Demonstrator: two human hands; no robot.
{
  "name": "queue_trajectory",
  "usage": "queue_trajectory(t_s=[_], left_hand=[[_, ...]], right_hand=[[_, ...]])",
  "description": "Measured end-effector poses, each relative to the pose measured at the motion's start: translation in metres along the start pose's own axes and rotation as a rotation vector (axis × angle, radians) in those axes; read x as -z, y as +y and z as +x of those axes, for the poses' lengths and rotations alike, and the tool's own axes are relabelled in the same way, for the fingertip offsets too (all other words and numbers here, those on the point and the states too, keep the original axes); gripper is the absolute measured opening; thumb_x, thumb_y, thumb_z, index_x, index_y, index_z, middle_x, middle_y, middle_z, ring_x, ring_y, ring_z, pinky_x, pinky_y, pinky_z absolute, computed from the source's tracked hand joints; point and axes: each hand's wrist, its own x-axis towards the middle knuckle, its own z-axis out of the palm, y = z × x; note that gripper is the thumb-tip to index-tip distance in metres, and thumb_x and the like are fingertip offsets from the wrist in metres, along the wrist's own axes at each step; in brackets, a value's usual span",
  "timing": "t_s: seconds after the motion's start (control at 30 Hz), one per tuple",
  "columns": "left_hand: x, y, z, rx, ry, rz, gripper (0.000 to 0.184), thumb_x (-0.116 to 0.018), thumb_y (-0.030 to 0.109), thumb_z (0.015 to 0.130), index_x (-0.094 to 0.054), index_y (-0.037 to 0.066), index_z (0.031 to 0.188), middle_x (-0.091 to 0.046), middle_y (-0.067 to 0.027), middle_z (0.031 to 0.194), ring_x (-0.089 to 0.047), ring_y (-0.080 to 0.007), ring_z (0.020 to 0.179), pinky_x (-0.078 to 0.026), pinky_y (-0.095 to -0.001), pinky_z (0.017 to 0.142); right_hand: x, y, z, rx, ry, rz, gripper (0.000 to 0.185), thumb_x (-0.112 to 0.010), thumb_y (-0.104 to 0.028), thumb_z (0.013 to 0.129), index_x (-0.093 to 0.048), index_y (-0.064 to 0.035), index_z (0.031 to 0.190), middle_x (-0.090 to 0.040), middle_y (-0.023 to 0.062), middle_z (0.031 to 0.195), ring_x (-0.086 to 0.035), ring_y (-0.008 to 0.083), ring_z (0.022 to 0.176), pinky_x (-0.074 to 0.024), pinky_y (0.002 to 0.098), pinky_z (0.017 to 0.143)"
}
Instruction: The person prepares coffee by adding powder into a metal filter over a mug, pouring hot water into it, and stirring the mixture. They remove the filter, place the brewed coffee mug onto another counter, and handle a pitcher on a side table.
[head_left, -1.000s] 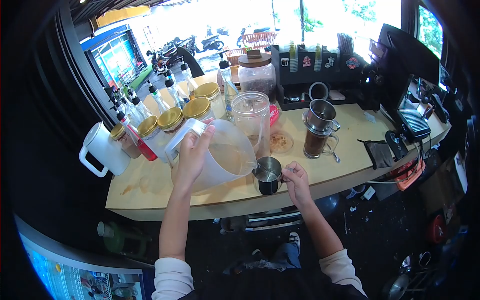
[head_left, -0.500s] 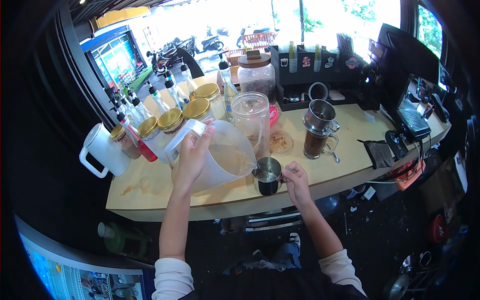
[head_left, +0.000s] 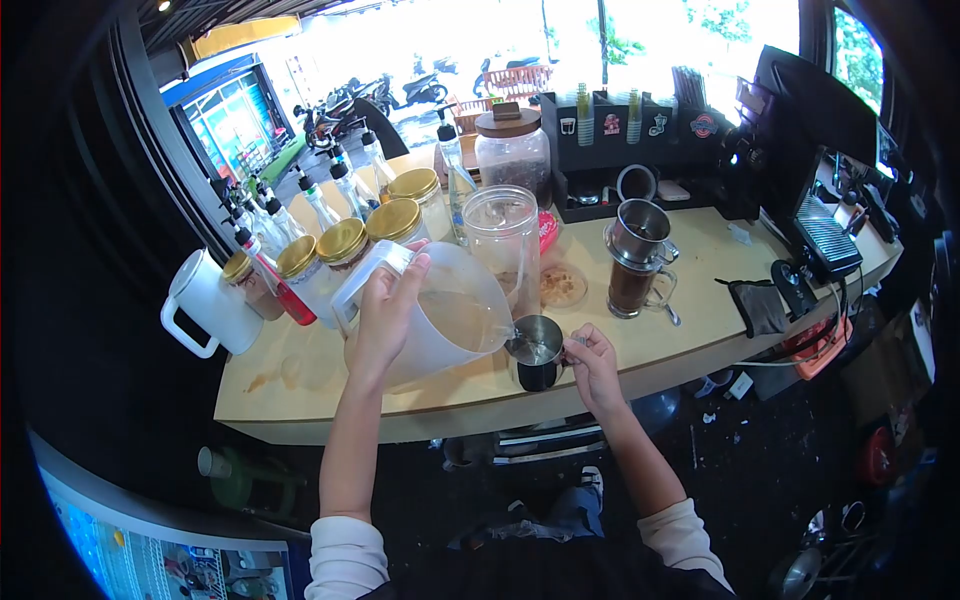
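Pitcher (head_left: 460,305) is tipped well over to my right in my left hand (head_left: 388,295), its handle up on the left and its spout low on the right, pointing at the mouth of a metal cup (head_left: 537,358). Its long axis slopes down from left to right, roughly along the near edge of the worktop (head_left: 705,270), with the body above the middle of that edge. My left fingers are closed round its handle; my right hand (head_left: 592,358) grips the cup by its handle, which points right. The cup's mouth faces up, close to the near edge; I cannot tell whether its base touches the worktop.

Just beyond the spout and cup stands a tall, lidless clear jar (head_left: 500,230), hemming in that side. Gold-lidded jars (head_left: 342,242) crowd behind the pitcher's handle, pump bottles (head_left: 350,190) behind them, and a white jug (head_left: 213,300) stands near the left edge. Past the cup lies a flat round dish (head_left: 562,286) with brown crumbs in it; to its right a glass mug (head_left: 630,292) of brown liquid carries a metal filter (head_left: 642,228). Farther right, a dark cloth (head_left: 758,306) lies at the near edge.

The pitcher is smooth, cloudy plastic, rounded and wide-mouthed, with liquid showing through its wall. The cup is shiny steel, straight-sided, with clear liquid inside. The worktop is pale and wood-coloured, with brownish stains near its left front corner.
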Motion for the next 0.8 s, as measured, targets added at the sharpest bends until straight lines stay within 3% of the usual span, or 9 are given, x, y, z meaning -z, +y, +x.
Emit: queue_trajectory(t_s=[0.3,0.37,0.67,0.8], left_hand=[[0.01,0.001,0.0,-0.026,0.016,-0.012,0.036,-0.055,0.023,0.096,-0.057,-0.004,0.121,-0.063,-0.0066,0.111,-0.055,-0.0092,0.102,-0.04,-0.026,0.093],[0.017,0.003,-0.001,-0.027,0.031,-0.001,0.036,-0.055,0.023,0.097,-0.057,-0.004,0.121,-0.063,-0.0063,0.11,-0.055,-0.0091,0.102,-0.04,-0.0259,0.093],[0.061,0.015,-0.013,-0.016,0.244,-0.15,0.041,-0.048,0.027,0.098,-0.054,-0.004,0.124,-0.062,-0.0109,0.119,-0.057,-0.0159,0.11,-0.04,-0.0299,0.1],[0.091,0.003,-0.016,-0.042,0.396,-0.261,0.044,-0.046,0.029,0.098,-0.054,-0.005,0.125,-0.058,-0.0131,0.125,-0.052,-0.0201,0.118,-0.037,-0.0337,0.104]], right_hand=[[-0.007,0.001,0.006,-0.039,0.02,0.06,0.017,-0.063,-0.003,0.087,-0.048,-0.0097,0.079,-0.057,0.0025,0.072,-0.052,0.0102,0.064,-0.0422,0.0262,0.062],[-0.011,0.001,0.01,-0.075,0.023,0.043,0.018,-0.062,-0.002,0.086,-0.048,-0.0101,0.077,-0.045,-0.002,0.064,-0.044,0.0088,0.059,-0.0421,0.0292,0.06],[-0.059,-0.004,0.029,-0.053,-0.03,0.051,0.018,-0.061,-0.003,0.087,-0.048,-0.0102,0.076,-0.049,-0.0013,0.065,-0.044,0.008,0.059,-0.0413,0.0286,0.062],[-0.08,0.0,0.039,-0.044,-0.056,-0.003,0.017,-0.061,-0.004,0.087,-0.049,-0.0099,0.077,-0.052,-0.0007,0.067,-0.045,0.0076,0.06,-0.0413,0.027,0.063]])
